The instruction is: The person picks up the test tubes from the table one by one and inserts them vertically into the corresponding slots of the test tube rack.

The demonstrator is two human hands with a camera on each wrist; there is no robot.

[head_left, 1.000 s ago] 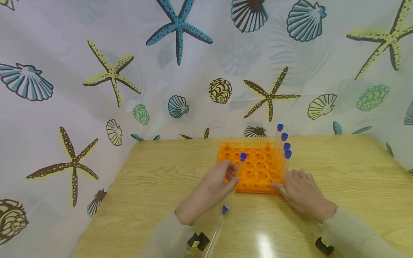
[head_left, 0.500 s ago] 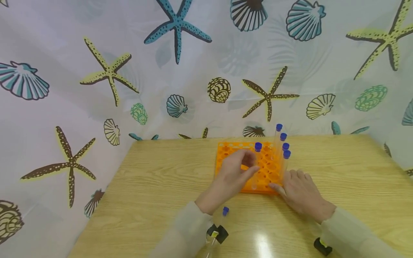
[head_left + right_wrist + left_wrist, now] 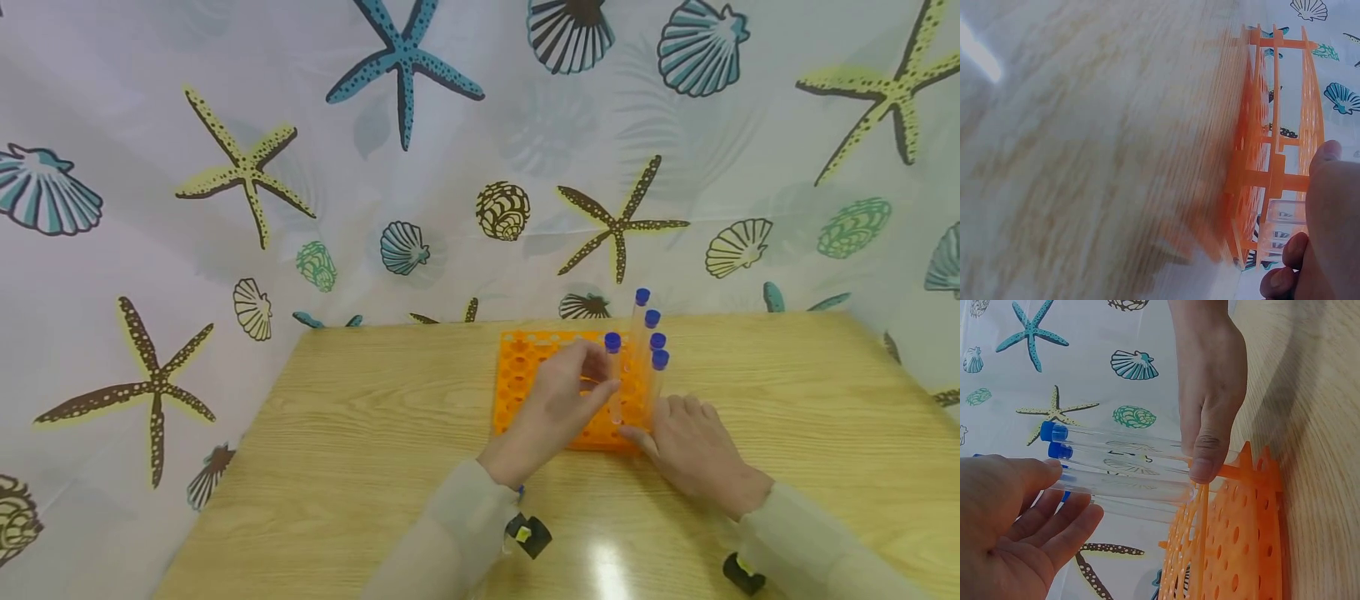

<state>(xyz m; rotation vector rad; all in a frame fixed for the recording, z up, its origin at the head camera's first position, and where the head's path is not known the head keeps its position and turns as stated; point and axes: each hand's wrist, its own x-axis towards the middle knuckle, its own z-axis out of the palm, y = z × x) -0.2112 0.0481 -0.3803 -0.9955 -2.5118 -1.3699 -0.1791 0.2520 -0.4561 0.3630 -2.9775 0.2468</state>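
Observation:
My left hand (image 3: 558, 400) pinches a clear test tube (image 3: 615, 367) with a blue cap between thumb and fingers. The tube is upright over the orange test tube rack (image 3: 516, 367); in the left wrist view its lower end (image 3: 1179, 490) is right at the rack's top plate. Several capped tubes (image 3: 656, 383) stand along the rack's right side. At the front right corner, my right hand (image 3: 693, 442) grips the rack, thumb on the top front edge and fingers at the side, as the right wrist view also shows the thumb (image 3: 1327, 152) there.
Another tube lies on the wooden table (image 3: 375, 433), mostly hidden under my left forearm, its blue cap (image 3: 521, 492) just showing. A white curtain (image 3: 450, 167) printed with shells and starfish hangs behind the table and along its sides.
My left hand has carried the tube rightward across the rack, toward the standing tubes, and the tube has become more upright. My right hand stays at the rack's corner.

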